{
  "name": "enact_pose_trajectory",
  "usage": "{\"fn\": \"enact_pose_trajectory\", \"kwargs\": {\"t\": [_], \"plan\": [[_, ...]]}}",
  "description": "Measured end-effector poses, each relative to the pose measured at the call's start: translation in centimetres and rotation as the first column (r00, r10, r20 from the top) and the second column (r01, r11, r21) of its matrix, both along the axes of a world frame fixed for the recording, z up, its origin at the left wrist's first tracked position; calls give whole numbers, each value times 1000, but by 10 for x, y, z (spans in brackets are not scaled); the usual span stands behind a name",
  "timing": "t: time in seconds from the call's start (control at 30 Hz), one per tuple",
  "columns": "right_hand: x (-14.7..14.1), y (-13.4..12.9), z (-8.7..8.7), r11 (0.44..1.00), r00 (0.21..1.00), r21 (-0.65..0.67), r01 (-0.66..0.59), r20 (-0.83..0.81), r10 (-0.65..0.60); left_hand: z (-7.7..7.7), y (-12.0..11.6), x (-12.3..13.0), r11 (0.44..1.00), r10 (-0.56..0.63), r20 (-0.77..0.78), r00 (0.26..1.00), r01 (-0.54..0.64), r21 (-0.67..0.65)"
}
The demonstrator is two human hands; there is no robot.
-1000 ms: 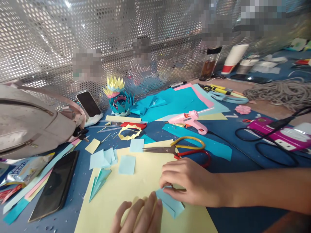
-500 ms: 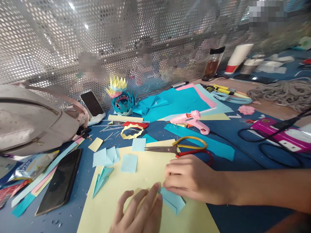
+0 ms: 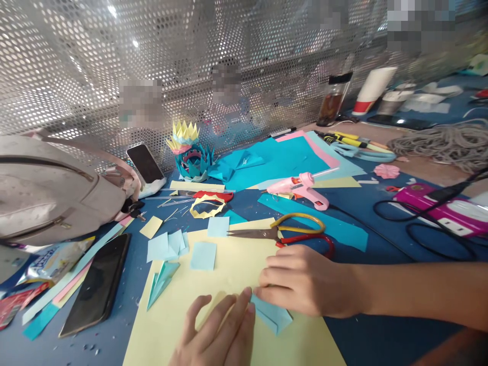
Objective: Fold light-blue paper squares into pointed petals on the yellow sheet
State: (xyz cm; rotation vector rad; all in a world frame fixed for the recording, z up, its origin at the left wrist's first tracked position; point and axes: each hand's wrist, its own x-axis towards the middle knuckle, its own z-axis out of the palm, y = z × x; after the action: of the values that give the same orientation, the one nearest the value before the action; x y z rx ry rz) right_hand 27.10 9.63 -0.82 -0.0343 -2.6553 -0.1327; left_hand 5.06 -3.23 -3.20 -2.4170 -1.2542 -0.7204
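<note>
A small light blue paper piece (image 3: 275,314), with a fold showing, lies on the large yellow sheet (image 3: 152,330). My right hand (image 3: 295,279) has its fingers curled together at the upper left edge of that piece. My left hand (image 3: 219,328) rests on the yellow sheet with its fingers spread, fingertips touching the piece's left corner. Light blue squares (image 3: 203,255) and a folded blue-green piece (image 3: 162,282) lie to the left. Above my right hand are scissors (image 3: 263,233) with one yellow and one red handle.
A pink glue gun (image 3: 299,188) with its cord lies behind the scissors. Paper crowns (image 3: 193,160) stand near the mesh wall. A black phone (image 3: 97,287) and a bag (image 3: 57,188) are at the left. A magenta power strip (image 3: 438,208) is at the right.
My right hand's fingers have shifted very slightly. My left hand and the blue piece stay nearly in place; the view has moved a little.
</note>
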Motion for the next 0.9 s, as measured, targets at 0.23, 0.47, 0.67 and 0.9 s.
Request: {"fn": "enact_pose_trajectory", "kwargs": {"t": [0.23, 0.47, 0.67, 0.9], "plan": [[0, 1, 0, 999, 1000, -33, -23, 6, 23, 0, 1, -4, 999, -39, -57, 998, 39, 3], [0, 3, 0, 998, 998, -41, -43, 49, 45, -1, 0, -6, 999, -38, -99, 994, 37, -13], [1, 7, 16, 976, 975, -218, -12, 213, 59, -2, 0, -7, 998, -52, -80, 995, 49, -43], [9, 4, 34, 950, 944, -299, 95, 331, 10, 4, 2, -6, 997, -68, -71, 995, 65, -49]]}}
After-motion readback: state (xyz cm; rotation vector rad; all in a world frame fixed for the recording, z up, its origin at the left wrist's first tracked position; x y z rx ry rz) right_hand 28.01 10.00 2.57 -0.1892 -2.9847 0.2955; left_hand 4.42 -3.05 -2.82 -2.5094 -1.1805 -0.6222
